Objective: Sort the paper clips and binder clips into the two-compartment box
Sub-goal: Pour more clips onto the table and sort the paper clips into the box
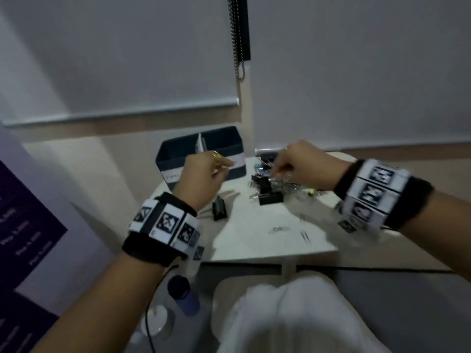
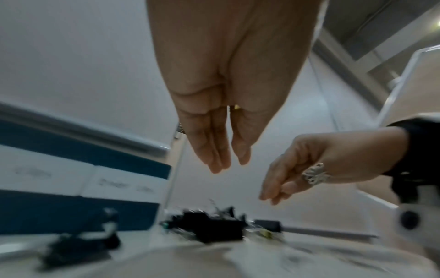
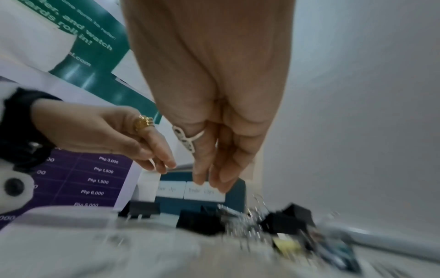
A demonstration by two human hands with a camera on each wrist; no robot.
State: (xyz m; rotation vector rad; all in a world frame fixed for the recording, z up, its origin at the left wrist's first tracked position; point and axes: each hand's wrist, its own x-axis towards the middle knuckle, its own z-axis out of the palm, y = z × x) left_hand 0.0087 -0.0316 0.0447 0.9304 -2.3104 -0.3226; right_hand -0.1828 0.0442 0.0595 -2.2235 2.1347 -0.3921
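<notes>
Purple poster (image 1: 23, 225) (price list), blinds (image 1: 114, 59).

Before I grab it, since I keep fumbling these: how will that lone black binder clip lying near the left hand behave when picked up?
The black binder clip looks rigid and boxy, so it should probably hold its shape. It lies flat on the white table, apart from the pile, so it likely won't roll or snag. Its wire handles may flop.

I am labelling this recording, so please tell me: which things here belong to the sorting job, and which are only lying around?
Belong to the job:
- two-compartment box
- pile of binder and paper clips
- lone black binder clip
- loose paper clips

Just lying about:
- dark bottle on the floor
- purple price poster
- blind's bead chain
</notes>
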